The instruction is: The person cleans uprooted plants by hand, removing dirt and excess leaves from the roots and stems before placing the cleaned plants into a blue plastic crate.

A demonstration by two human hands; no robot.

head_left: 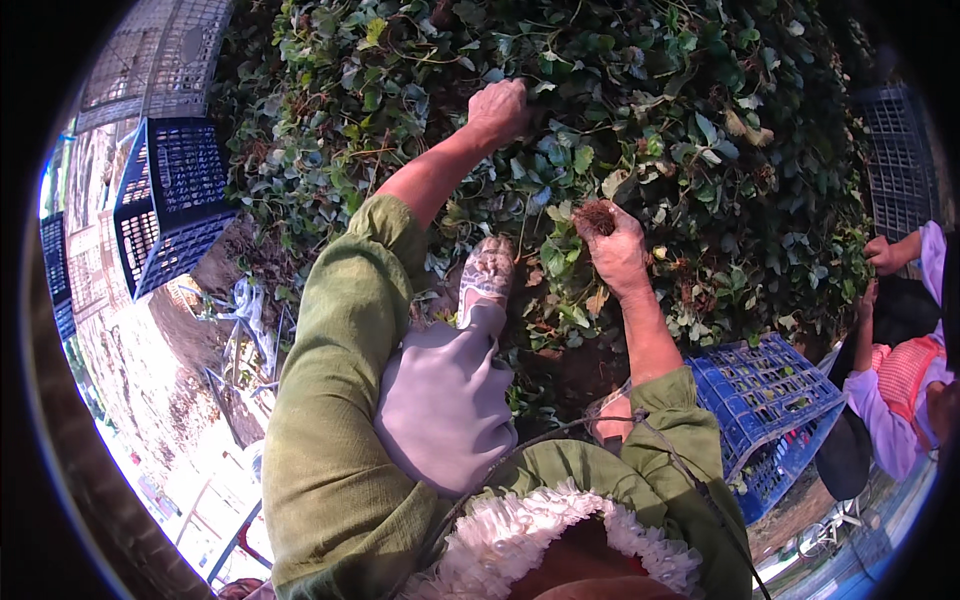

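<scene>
Before me spreads a large heap of leafy green plants [555,157], with brown roots and dry leaves among them. My left hand [498,111] reaches into the far part of the heap; its fingers are partly hidden, so its hold cannot be told. Nearer to me on the right, my right hand [616,244] grips a small plant by its brown root clump [595,217], which shows between thumb and fingers. Leaves lie just left of and below this hand.
Blue plastic crates stand at the left [187,161] and lower right [765,397]; a grey crate [900,157] is far right. A co-worker's hands [881,259] touch the heap's right edge. My patterned shoe [487,270] rests at the heap's near edge.
</scene>
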